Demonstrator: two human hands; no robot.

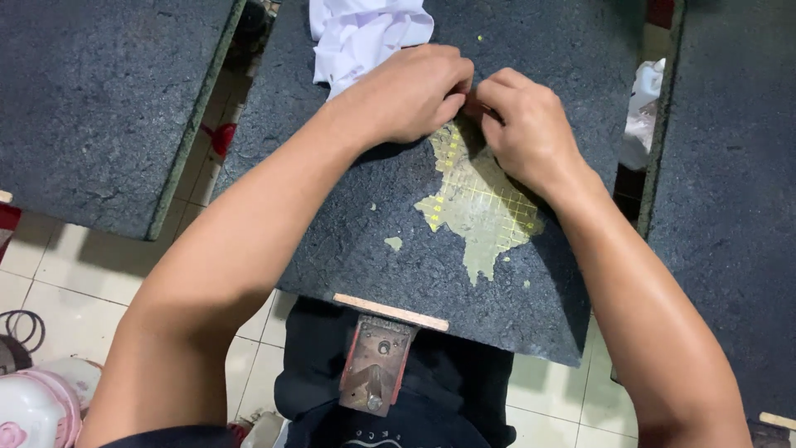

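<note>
My left hand and my right hand meet fingertip to fingertip over a dark, rough board. Both pinch something small and reddish between them; it is mostly hidden by the fingers. Just below the hands lies a yellowish patch with a yellow grid pattern stuck on the board's surface. A crumpled white cloth lies at the board's far edge, just beyond my left hand.
Similar dark boards stand to the left and right, with gaps between them. A wooden strip and a rusty metal bracket sit at the near edge. Tiled floor shows below, with pink-and-white items at the lower left.
</note>
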